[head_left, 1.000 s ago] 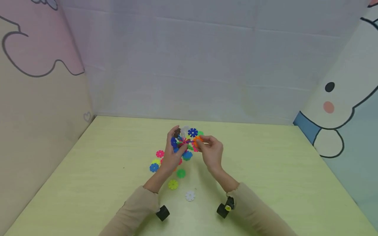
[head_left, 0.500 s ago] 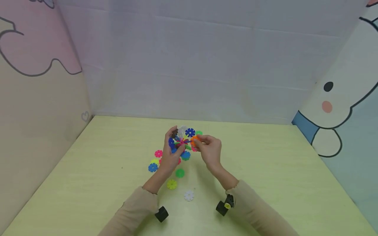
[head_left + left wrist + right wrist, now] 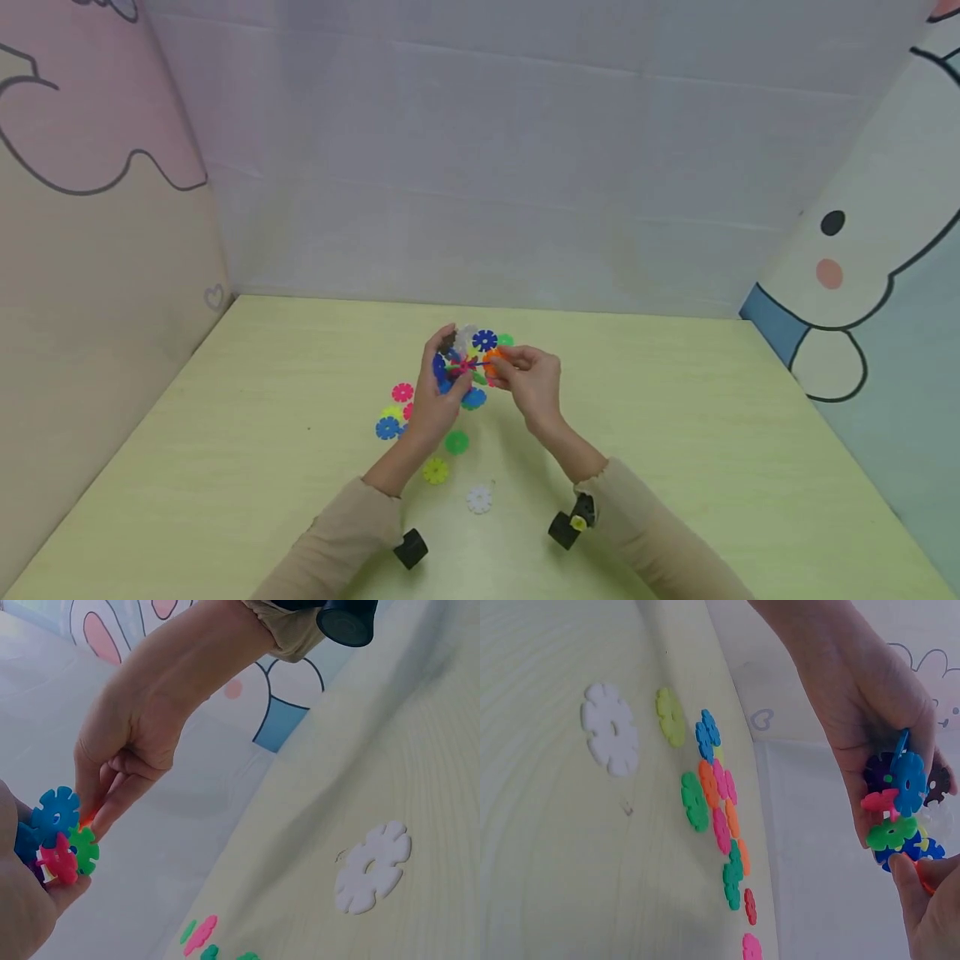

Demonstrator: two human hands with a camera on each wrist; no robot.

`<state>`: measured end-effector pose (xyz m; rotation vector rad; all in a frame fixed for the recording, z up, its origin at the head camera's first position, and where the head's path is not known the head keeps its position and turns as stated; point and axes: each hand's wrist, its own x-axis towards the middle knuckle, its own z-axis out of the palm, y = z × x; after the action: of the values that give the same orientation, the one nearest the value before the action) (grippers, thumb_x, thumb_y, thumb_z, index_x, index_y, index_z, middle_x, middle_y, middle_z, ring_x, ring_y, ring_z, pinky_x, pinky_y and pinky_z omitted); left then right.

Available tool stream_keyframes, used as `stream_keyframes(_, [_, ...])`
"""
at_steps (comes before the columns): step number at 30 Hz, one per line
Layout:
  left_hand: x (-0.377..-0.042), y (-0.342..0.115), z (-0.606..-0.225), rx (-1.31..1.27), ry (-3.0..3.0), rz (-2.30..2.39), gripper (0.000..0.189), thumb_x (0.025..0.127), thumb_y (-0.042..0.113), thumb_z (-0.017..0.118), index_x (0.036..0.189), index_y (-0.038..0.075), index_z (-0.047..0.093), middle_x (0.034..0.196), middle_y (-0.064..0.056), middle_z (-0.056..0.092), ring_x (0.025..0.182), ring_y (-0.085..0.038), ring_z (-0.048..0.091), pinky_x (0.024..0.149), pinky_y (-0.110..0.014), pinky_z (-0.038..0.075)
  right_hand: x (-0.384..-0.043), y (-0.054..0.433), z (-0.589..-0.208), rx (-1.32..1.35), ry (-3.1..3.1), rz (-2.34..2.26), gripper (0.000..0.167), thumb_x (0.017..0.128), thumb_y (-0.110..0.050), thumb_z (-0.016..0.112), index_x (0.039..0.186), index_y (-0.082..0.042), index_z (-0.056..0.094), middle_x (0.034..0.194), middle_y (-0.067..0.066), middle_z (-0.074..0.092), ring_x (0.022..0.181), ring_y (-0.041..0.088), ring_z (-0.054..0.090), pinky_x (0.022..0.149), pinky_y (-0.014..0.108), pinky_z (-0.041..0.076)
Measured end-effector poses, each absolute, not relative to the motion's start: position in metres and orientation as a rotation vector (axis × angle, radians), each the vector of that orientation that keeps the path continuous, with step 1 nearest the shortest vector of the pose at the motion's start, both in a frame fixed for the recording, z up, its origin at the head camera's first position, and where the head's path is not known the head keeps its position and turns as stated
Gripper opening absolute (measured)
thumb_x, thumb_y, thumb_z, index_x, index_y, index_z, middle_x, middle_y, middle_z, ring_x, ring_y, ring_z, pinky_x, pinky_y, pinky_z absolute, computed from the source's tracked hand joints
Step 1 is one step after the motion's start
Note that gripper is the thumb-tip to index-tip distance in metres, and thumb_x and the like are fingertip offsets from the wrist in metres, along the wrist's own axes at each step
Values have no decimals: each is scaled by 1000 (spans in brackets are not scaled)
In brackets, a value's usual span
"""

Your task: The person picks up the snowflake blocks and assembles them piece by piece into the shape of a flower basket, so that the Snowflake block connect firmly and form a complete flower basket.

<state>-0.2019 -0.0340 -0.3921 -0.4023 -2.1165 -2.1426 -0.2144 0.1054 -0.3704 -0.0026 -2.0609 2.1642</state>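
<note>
Flower-disc cluster [image 3: 465, 365] between thumb and curled fingers of left hand [image 3: 436, 408], gripped; orange disc [image 3: 492, 365] pinched by thumb and fingertips of right hand [image 3: 537, 390] at cluster's edge, joined or merely touching, cannot tell; both hands raised over table [image 3: 675, 417], angled inward; at table's near side: one white disc [image 3: 474, 502], one yellow disc [image 3: 431, 472]

A small heart outline [image 3: 214, 297] marks the left wall [image 3: 112, 283], showing in both the head and right wrist views, the one sign to be made out. No lettering, number, label or brand can be read on the colored notched discs [image 3: 457, 442], beige sleeves [image 3: 337, 533], black wrist cameras [image 3: 411, 548] or pale table [image 3: 697, 450].
</note>
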Motion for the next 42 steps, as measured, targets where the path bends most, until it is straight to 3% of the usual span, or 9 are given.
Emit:
stream_keyframes(5, [-201, -38, -392, -468, -2151, -2223, 70, 88, 8, 58, 142, 27, 18, 145, -2, 21, 129, -23, 30, 99, -41, 37, -220, 117, -376, 22, -2144, 2173, 18, 81, 4, 63, 97, 13, 62, 87, 23, 67, 62, 17, 66, 60, 29, 55])
stream_keyframes(10, [-203, -49, -390, -544, -2229, -2255, 67, 89, 15, 58, 143, 24, 19, 145, -10, 23, 128, -33, 31, 97, -48, 38, -225, 129, -381, 159, -2319, 2089, 20, 82, 1, 63, 100, 10, 63, 90, 22, 66, 68, 19, 67, 62, 28, 55])
stream_keyframes(13, [-207, -55, -389, -620, -2348, -2221, 64, 91, 18, 55, 143, 27, 20, 144, -12, 25, 121, -35, 41, 96, -46, 40, -228, 133, -382, 354, -2435, 1945, 19, 82, 0, 63, 99, 8, 64, 90, 22, 67, 72, 24, 67, 62, 29, 55])
stream_keyframes(16, [-211, -60, -389, -720, -2487, -2154, 61, 91, 18, 55, 142, 30, 24, 138, -12, 33, 98, -27, 55, 87, -38, 47, -230, 134, -381, 551, -2510, 1821, 19, 83, -1, 63, 99, 8, 65, 89, 22, 67, 72, 27, 67, 61, 30, 55])
stream_keyframes(20, [-212, -65, -391, -765, -2552, -2115, 53, 92, 15, 54, 139, 26, 32, 121, -14, 41, 69, -19, 51, 69, -29, 47, -233, 135, -379, 713, -2558, 1784, 21, 85, -2, 60, 103, 9, 63, 92, 23, 66, 75, 30, 67, 65, 35, 55])
stream_keyframes(27, [-210, -80, -385, -613, -2527, -2178, 51, 90, 7, 53, 137, 15, 35, 116, -18, 43, 71, -21, 50, 70, -26, 48, -251, 140, -374, 695, -2651, 1704, 23, 89, -4, 55, 106, 12, 59, 103, 26, 61, 90, 38, 60, 75, 41, 53])
stream_keyframes(32, [-212, -91, -391, -594, -2545, -2167, 56, 88, 8, 58, 138, 17, 35, 109, -18, 45, 67, -19, 49, 65, -27, 47, -285, 146, -410, 623, -2875, 1454, 22, 83, -4, 62, 103, 6, 63, 98, 17, 64, 85, 28, 60, 69, 28, 52])
stream_keyframes(38, [-212, -94, -393, -623, -2559, -2121, 57, 85, 8, 61, 136, 17, 37, 96, -15, 49, 64, -18, 50, 63, -26, 48, -300, 140, -430, 597, -3105, 1204, 28, 76, -7, 71, 102, -1, 66, 96, 9, 64, 85, 20, 56, 76, 30, 49])
stream_keyframes(42, [-211, -91, -393, -603, -2551, -2132, 58, 84, 7, 62, 136, 16, 38, 102, -15, 48, 65, -18, 50, 65, -25, 49, -299, 137, -431, 575, -3160, 1089, 25, 76, -9, 72, 99, -3, 66, 92, 6, 61, 84, 19, 53, 76, 31, 48])
